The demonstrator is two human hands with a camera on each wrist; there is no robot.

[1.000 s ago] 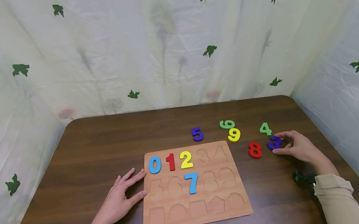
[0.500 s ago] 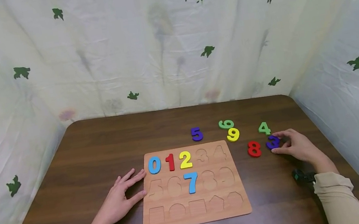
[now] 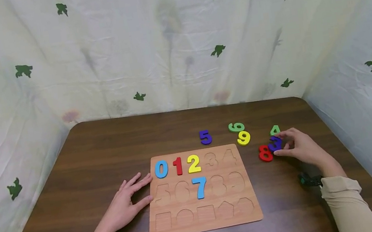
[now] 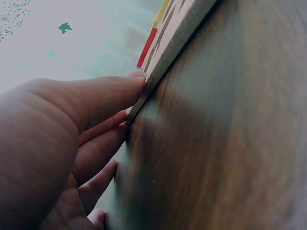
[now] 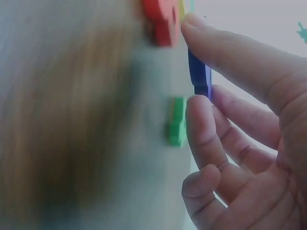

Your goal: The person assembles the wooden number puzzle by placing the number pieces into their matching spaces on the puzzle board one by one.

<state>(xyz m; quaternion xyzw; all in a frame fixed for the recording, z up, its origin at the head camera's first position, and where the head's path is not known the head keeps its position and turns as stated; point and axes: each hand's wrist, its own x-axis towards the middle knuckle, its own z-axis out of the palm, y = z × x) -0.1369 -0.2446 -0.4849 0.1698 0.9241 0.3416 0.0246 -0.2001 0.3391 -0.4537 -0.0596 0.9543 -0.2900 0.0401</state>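
Note:
My right hand point(image 3: 301, 149) pinches a dark blue number 3 point(image 3: 275, 144) between thumb and fingers. In the right wrist view the number 3 point(image 5: 200, 74) is seen edge-on, raised off the table. It overlaps the red number 8 point(image 3: 265, 153) in the head view, and the green number 4 point(image 3: 275, 130) is partly hidden behind the hand. My left hand point(image 3: 123, 206) rests with spread, fairly straight fingers at the left edge of the wooden number board point(image 3: 184, 227). In the left wrist view its thumb and fingertips touch the board's edge point(image 4: 165, 72).
On the board sit a blue 0 point(image 3: 161, 169), red 1 point(image 3: 177, 166), yellow 2 point(image 3: 194, 164) and blue 7 point(image 3: 200, 187). Behind it on the brown table point(image 3: 121, 141) lie a dark blue 5 point(image 3: 205, 137), green 6 point(image 3: 236, 127) and yellow 9 point(image 3: 244, 138). A patterned curtain surrounds the table.
My right hand has lifted the number 3 off the table and moved it slightly left, toward the red 8. The left hand stays at the board's edge.

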